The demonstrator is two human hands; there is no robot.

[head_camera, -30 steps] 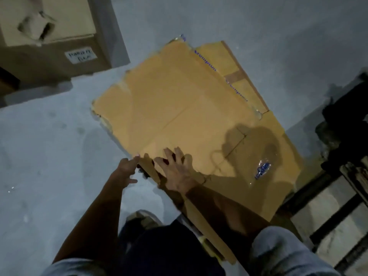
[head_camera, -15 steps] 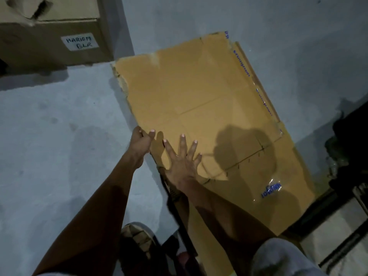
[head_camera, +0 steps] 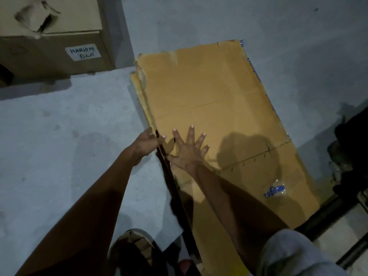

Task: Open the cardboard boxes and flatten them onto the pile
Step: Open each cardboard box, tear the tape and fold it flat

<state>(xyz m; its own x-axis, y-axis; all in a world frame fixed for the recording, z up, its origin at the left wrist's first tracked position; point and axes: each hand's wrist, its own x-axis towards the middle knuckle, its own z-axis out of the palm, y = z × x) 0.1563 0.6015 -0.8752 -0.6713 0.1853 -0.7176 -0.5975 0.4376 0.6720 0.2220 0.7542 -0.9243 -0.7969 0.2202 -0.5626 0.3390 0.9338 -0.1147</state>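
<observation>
A flattened brown cardboard box (head_camera: 209, 92) lies on top of a pile of flat cardboard (head_camera: 278, 176) on the grey floor. My right hand (head_camera: 187, 150) presses flat on the top sheet near its left edge, fingers spread wide. My left hand (head_camera: 147, 142) grips that left edge, thumb on top and fingers curled under it. Further cardboard edges of the pile (head_camera: 139, 86) peek out along the left side. A blue printed tape mark (head_camera: 274, 191) shows on the lower sheet.
An upright cardboard box (head_camera: 49, 36) with a torn hole and a white handwritten label (head_camera: 82, 52) stands at top left. Dark objects and a black frame (head_camera: 350, 148) sit along the right. My sandalled foot (head_camera: 135, 248) is at the bottom, on bare grey floor.
The top sheet has swung round and slid up to line up over the pile. Both hands moved forward with it, the right spreading flatter, the left closing on the edge.
</observation>
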